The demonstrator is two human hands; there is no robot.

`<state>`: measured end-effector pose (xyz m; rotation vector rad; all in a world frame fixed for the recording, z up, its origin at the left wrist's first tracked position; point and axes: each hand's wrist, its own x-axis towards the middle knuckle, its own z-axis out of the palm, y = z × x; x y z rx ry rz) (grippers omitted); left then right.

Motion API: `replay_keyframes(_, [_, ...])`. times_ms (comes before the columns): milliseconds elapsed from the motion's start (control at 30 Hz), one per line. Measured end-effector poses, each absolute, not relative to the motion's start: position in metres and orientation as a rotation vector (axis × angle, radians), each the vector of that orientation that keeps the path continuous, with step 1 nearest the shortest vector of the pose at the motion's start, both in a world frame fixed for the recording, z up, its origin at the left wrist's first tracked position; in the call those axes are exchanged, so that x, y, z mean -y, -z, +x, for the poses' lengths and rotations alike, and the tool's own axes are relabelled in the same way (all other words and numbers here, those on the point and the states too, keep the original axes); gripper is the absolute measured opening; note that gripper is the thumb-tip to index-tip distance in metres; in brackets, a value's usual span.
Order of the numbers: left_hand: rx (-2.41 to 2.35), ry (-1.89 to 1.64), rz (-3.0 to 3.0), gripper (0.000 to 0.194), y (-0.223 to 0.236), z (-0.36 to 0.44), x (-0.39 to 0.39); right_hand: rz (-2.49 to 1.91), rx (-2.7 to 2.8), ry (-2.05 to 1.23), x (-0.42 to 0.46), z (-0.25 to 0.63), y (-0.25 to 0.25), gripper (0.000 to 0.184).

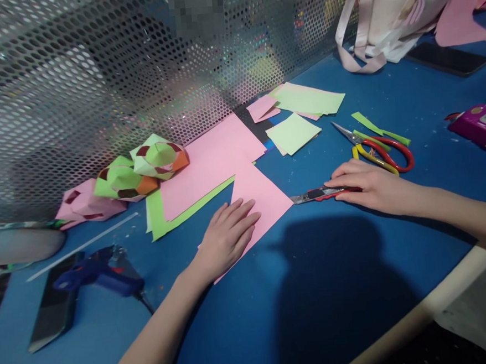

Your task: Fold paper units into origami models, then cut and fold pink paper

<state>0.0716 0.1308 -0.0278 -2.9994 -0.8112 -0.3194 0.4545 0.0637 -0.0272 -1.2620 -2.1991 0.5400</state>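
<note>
my pink paper [264, 194] lies flat near the middle of the blue worktop [236, 326], between the pale front edge and the back edge by the mesh wall [114, 74]. it is smooth, soft pink and plain, with straight sides and a sharp corner on the right. part of it hides under my left hand [232, 232], which is flat on it with the fingers a bit spread. my right hand [372, 187] is wrapped around a red and black knife [321, 193]. the blade tip is right at the paper's sharp corner. my two hands are apart. red and yellow scissors [359, 139] lie just behind my right hand.
</note>
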Motion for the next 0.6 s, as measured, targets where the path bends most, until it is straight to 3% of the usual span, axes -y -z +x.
replay_keyframes(600, [0.818, 0.289, -3.005, 0.033, 0.029, 0.070, -0.132, -1.311, 2.138, -0.516, -0.047, 0.444, 0.028, 0.030])
